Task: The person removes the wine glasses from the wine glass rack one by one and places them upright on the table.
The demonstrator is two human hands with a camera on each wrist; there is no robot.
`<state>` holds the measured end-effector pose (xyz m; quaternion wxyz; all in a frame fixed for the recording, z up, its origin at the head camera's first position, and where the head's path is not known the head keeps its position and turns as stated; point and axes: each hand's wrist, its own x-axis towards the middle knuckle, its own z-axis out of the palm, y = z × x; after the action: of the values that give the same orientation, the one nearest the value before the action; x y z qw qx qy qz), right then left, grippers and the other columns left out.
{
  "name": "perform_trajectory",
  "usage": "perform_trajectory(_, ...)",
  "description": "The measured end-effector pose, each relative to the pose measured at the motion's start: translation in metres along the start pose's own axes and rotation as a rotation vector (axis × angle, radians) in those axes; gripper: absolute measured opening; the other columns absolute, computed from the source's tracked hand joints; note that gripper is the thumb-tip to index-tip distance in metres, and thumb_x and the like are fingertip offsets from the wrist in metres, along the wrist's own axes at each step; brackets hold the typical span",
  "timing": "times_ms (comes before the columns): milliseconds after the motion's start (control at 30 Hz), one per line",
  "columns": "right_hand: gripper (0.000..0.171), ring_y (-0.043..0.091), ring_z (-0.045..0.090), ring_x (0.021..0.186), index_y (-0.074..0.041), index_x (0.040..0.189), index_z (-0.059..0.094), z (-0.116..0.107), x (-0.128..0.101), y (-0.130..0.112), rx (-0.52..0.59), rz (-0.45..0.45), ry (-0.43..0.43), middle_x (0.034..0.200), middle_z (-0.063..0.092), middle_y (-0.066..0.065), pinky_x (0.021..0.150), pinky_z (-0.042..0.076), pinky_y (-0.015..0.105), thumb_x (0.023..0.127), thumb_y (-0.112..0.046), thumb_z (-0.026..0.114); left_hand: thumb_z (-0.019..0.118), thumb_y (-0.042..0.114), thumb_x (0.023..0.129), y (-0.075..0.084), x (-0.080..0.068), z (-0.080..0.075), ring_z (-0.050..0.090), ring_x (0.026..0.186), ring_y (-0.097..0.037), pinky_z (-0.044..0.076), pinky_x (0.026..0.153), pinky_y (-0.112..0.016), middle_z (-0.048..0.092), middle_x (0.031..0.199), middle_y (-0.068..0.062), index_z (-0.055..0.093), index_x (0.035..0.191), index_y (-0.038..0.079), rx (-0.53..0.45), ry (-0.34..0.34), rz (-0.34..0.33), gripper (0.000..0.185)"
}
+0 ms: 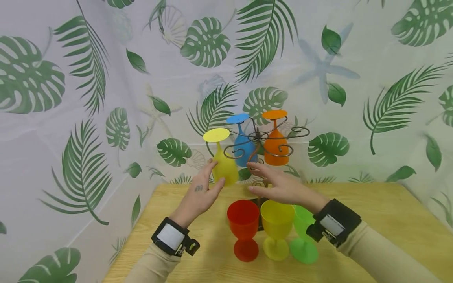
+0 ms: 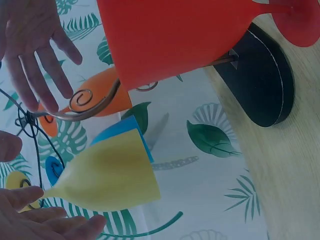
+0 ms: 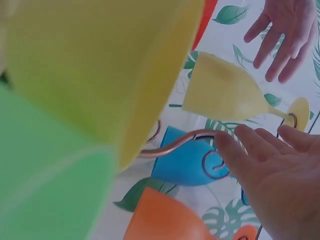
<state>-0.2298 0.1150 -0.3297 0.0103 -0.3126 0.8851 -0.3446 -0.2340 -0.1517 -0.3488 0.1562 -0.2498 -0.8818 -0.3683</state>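
Yellow hanging goblet (image 1: 225,167) dangles upside down from the scrolled wire rack (image 1: 260,137), beside blue (image 1: 244,147) and orange (image 1: 276,147) ones; your left hand (image 1: 199,192), fingers spread, rests against its bowl, gripping nothing. Right hand (image 1: 279,184) hovers flat and loose by a rack arm. Steady the bowl so its foot sits fully in the wire. No readable writing or brand shows anywhere

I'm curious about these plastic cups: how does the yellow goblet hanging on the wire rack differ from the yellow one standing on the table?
The hanging yellow goblet is upside down, foot uppermost, slotted in the wire rack; the standing yellow goblet is upright, mouth open upward. The hanging one is beside the left hand; the standing one sits between red and green goblets. Both share colour and shape.
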Motion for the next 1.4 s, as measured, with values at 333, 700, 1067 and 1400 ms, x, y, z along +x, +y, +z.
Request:
perform_trajectory(333, 0.084, 0.041, 0.055, 0.134, -0.004, 0.163, 0.019, 0.01, 0.052, -0.015, -0.058, 0.065, -0.062, 0.162, 0.035, 0.022, 0.108, 0.045, 0.06, 0.101, -0.045, 0.058, 0.055, 0.029, 0.105, -0.012, 0.016, 0.002, 0.031, 0.152, -0.033, 0.03, 0.122, -0.054, 0.034, 0.164, -0.015, 0.031, 0.159, 0.003, -0.07, -0.01, -0.15, 0.064)
perform_trajectory(700, 0.076, 0.044, 0.037, 0.147, 0.0, 0.158, 0.029, 0.036, 0.072, -0.013, 0.01, 0.113, 0.035, 0.161, 0.035, 0.023, 0.116, 0.033, 0.063, 0.098, -0.035, 0.062, 0.052, 0.032, 0.106, -0.021, 0.019, 0.011, 0.043, 0.144, -0.04, 0.045, 0.11, -0.056, 0.037, 0.161, -0.02, 0.024, 0.162, 0.004, -0.118, -0.028, -0.176, 0.069)
perform_trajectory(1067, 0.069, 0.038, 0.051, 0.135, -0.008, 0.158, 0.037, 0.041, 0.082, -0.022, 0.088, 0.066, 0.101, 0.153, 0.047, 0.016, 0.107, 0.048, 0.056, 0.096, -0.026, 0.062, 0.054, 0.031, 0.105, -0.024, 0.024, 0.007, 0.036, 0.148, -0.037, 0.038, 0.117, -0.054, 0.032, 0.163, -0.02, 0.023, 0.162, 0.002, -0.103, 0.002, -0.184, 0.071)
perform_trajectory(1400, 0.066, 0.03, 0.06, 0.12, -0.013, 0.155, 0.039, 0.042, 0.085, -0.02, 0.107, 0.086, 0.093, 0.138, 0.058, 0.011, 0.093, 0.053, 0.043, 0.095, -0.027, 0.063, 0.053, 0.028, 0.106, -0.027, 0.027, 0.008, 0.038, 0.147, -0.039, 0.037, 0.117, -0.055, 0.035, 0.161, -0.024, 0.024, 0.161, -0.001, -0.077, -0.014, -0.145, 0.069)
